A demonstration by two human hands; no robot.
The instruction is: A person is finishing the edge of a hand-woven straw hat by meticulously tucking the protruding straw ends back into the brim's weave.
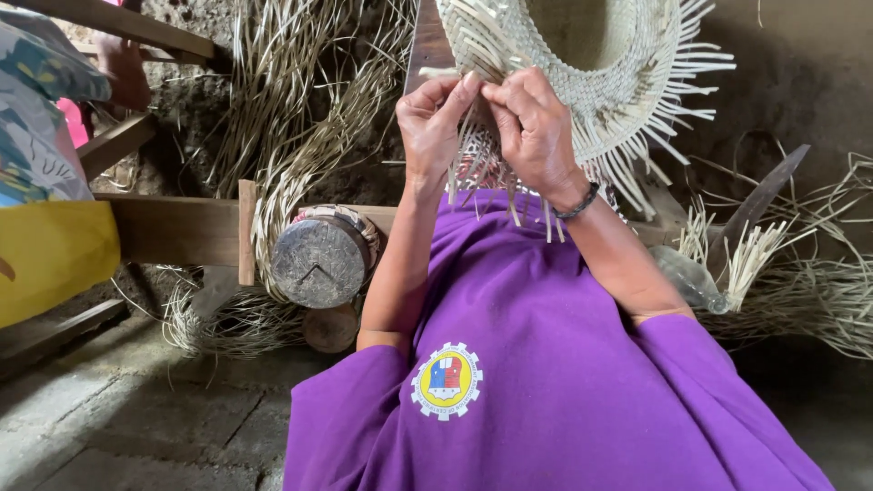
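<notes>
Both hands pinch loose strips at the near brim edge of the straw hat [600,82], top centre. Left hand [432,123] and right hand [536,127] touch, fingers closed on strips. Straw bundle [300,136] crowds left; cut strips [746,250] lie right.

— How are the arms set?

— Both forearms are bare and reach up and away from the chest, drawing together at the wrists.

— And the hands?

— The left hand [430,127] and right hand [532,127] sit side by side, knuckles up, fingers curled, thumb tips pinched tight. The right wrist wears a dark band.
</notes>
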